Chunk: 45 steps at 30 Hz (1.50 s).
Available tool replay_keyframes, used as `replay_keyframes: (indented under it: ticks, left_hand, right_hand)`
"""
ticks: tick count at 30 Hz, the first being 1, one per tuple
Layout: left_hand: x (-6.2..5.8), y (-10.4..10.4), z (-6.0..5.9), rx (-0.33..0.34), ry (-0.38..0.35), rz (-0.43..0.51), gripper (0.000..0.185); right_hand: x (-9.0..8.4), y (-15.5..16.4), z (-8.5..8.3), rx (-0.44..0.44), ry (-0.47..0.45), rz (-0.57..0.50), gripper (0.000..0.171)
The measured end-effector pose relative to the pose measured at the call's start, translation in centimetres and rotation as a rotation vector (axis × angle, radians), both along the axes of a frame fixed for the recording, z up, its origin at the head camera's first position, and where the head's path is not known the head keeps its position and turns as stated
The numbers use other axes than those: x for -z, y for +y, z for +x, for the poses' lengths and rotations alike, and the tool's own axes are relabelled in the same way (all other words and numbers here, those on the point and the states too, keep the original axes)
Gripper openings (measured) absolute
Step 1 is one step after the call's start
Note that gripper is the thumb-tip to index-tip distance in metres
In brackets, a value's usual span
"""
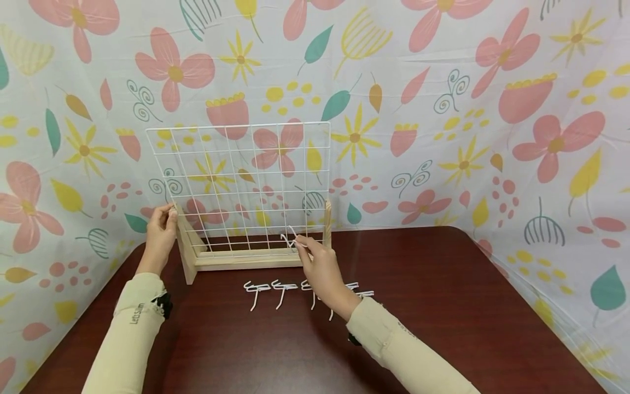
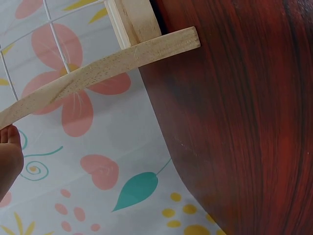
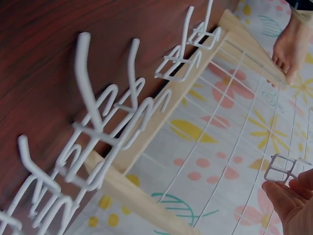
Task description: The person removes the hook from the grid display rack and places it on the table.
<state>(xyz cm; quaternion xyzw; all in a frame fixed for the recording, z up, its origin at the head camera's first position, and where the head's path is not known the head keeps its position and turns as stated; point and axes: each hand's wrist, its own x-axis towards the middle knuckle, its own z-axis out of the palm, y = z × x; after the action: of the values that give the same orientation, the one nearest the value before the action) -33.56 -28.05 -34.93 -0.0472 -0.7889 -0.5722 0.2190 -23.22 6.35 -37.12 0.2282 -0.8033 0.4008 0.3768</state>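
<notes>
A white wire grid panel (image 1: 238,126) stands upright in a light wooden stand (image 1: 246,264) on the table. My left hand (image 1: 161,225) grips the top of the stand's left side post (image 1: 185,249); the left wrist view shows fingertips (image 2: 11,137) at the post's edge. My right hand (image 1: 322,268) pinches a white wire hook (image 3: 280,169) between thumb and fingers, in front of the grid's lower right part. In the head view this hook overlaps the grid wires. Several more white wire hooks (image 1: 284,286) lie in a row before the stand, some partly hidden by my right hand.
The dark red-brown wooden table (image 1: 418,306) runs back to a floral-patterned cloth (image 1: 394,137), which hangs behind and along both sides. The right side post (image 1: 328,221) of the stand rises just behind my right hand.
</notes>
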Motion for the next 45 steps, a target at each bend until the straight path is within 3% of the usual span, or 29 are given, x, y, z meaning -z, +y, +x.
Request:
replay_keyframes:
  ticks: [11,30,36,45]
  left_hand:
    - [0.0,-0.2,0.0,-0.008,-0.017,-0.007,0.046]
    - [0.0,-0.1,-0.1,0.022,-0.015,-0.009,0.047]
    - [0.2,-0.3,-0.2,0.021,-0.004,-0.015,0.048]
    - [0.1,-0.2,0.0,0.016,0.000,-0.006,0.046]
  right_hand:
    - [0.8,1.2,0.4,-0.037,0.059,0.150,0.015]
    - [2.6,2.6,1.4,-0.038,0.297,0.650,0.022]
    - [3.0,2.5,2.3,0.011,0.272,0.850,0.035]
    - [3.8,1.8,2.9,0.083,0.216,1.046,0.017]
